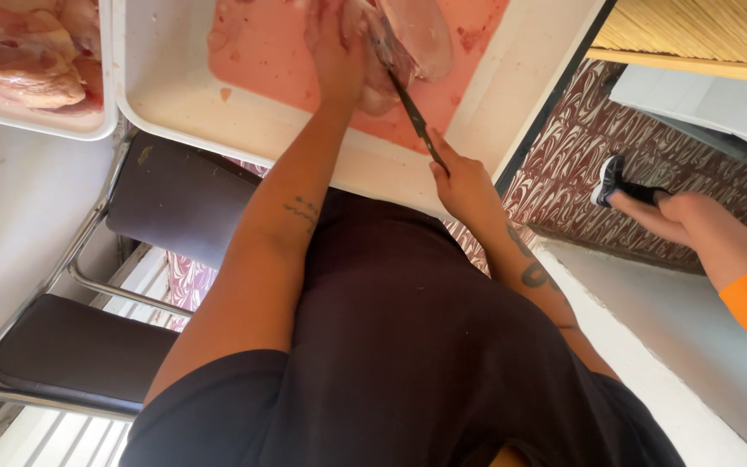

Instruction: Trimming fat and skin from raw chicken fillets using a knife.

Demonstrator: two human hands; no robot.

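on white table [512,78], pink board [261,52]: left hand [335,47] pressing meat [417,30], right hand [460,182] gripping knife [412,112].

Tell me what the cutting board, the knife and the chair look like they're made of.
Cutting board: probably plastic, with a matte pink, smeared surface. Knife, held in the right hand: dark blade, likely metal; its handle is hidden in the grip. Chair: shiny chrome-looking metal tubing with a dark, smooth padded seat, possibly vinyl. The left hand presses the raw meat.
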